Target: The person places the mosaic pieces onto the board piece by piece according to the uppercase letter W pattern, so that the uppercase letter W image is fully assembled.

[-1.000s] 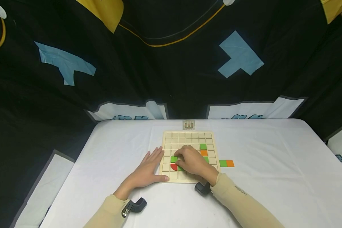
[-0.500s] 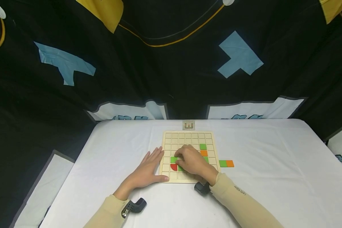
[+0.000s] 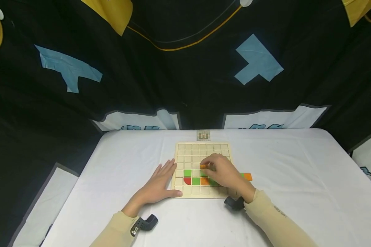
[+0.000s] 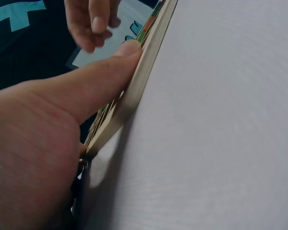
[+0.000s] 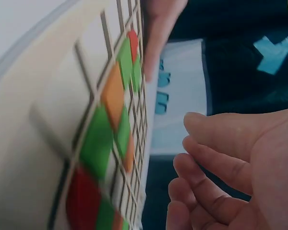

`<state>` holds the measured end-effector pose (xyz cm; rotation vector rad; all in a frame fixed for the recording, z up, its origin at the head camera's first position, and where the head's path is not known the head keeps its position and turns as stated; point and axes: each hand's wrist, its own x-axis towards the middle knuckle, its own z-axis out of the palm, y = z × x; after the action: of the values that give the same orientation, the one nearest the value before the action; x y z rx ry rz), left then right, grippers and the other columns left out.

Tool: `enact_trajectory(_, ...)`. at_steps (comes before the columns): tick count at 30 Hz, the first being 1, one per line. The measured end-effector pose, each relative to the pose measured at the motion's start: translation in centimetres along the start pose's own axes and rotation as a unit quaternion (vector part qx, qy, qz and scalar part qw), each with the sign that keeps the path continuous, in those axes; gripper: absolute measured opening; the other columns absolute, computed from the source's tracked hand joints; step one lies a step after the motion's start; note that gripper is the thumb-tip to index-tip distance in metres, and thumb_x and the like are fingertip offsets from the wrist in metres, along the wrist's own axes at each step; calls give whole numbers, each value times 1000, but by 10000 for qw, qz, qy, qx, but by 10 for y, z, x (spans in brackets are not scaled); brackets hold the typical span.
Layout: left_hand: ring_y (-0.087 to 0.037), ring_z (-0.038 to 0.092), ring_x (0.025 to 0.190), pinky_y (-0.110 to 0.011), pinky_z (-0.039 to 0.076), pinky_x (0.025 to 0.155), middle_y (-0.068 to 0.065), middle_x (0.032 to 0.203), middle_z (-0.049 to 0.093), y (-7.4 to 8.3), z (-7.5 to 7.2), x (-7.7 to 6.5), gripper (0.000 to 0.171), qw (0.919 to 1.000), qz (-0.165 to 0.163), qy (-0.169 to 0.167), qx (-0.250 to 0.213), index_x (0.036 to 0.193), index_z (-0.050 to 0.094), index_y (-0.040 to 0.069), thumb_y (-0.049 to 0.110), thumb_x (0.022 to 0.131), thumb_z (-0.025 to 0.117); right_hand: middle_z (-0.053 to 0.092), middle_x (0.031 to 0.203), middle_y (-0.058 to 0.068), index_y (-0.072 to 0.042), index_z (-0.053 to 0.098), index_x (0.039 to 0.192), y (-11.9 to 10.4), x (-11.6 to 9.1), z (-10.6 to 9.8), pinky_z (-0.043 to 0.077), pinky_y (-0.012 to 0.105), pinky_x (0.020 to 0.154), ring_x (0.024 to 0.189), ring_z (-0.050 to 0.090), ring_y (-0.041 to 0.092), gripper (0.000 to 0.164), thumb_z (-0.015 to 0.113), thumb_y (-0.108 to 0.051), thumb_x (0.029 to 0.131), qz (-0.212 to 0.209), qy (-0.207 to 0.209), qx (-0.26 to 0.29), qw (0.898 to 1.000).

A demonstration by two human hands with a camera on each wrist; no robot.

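A light wooden grid board [image 3: 179, 159] lies on the white table. On it sit a red quarter-round tile [image 3: 187, 180], green tiles [image 3: 196, 181] and orange tiles [image 3: 204, 181], all flat. My left hand [image 3: 157, 186] rests at the board's left side with fingers straight; its thumb [image 4: 103, 74] touches the rim. Just above the board my right hand [image 3: 224, 171] hovers, covering part of the right half. Its fingers are loosely curled and hold nothing in the right wrist view. Close to its fingertips in the head view is an orange tile [image 5: 129, 155], lying on the grid.
Right of the board, partly behind the right hand, an orange tile [image 3: 248, 176] lies beside a green one. A small pattern card [image 3: 203, 135] lies behind the board. A dark patterned curtain [image 3: 160, 85] hangs beyond the white tabletop [image 3: 284, 164].
My right hand has moved to the right over the board, uncovering green and orange tiles in the front rows. My left hand stays in place.
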<state>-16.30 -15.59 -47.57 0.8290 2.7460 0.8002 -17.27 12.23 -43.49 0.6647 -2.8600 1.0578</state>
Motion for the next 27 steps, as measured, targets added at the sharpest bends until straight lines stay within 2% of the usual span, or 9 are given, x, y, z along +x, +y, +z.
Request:
enact_trajectory(7,-31,6,155,-52,1,124,-15,167,11,0,0,-1,108,10000,38,6,-8,158,22,-3,58,85,72,70,109,7,-4,73,113,22,-21,-31,54,39,79,95,62,24,24,75,-11,90,78,231,-56,9997)
enact_trajectory(12,-30,6,155,-51,2,124,-14,168,10,-1,1,0,107,10000,19,-12,72,158,22,-3,59,85,71,70,108,6,-5,74,113,39,-36,-46,51,35,73,92,60,21,25,77,-12,89,119,451,-155,9988)
enact_trajectory(19,-30,5,155,-51,2,124,-15,167,10,0,-1,-1,107,10000,21,-6,23,158,21,-3,58,85,71,69,107,7,-6,72,114,58,-54,-57,49,36,73,88,57,20,25,76,-11,89,450,580,-173,9971)
enact_trajectory(27,-28,4,155,-49,1,124,-13,168,9,-1,-1,-1,108,9999,-68,-64,82,159,19,-2,59,85,71,67,106,8,-5,71,116,74,-70,-59,50,36,74,88,56,21,29,75,-12,89,837,509,-237,9949)
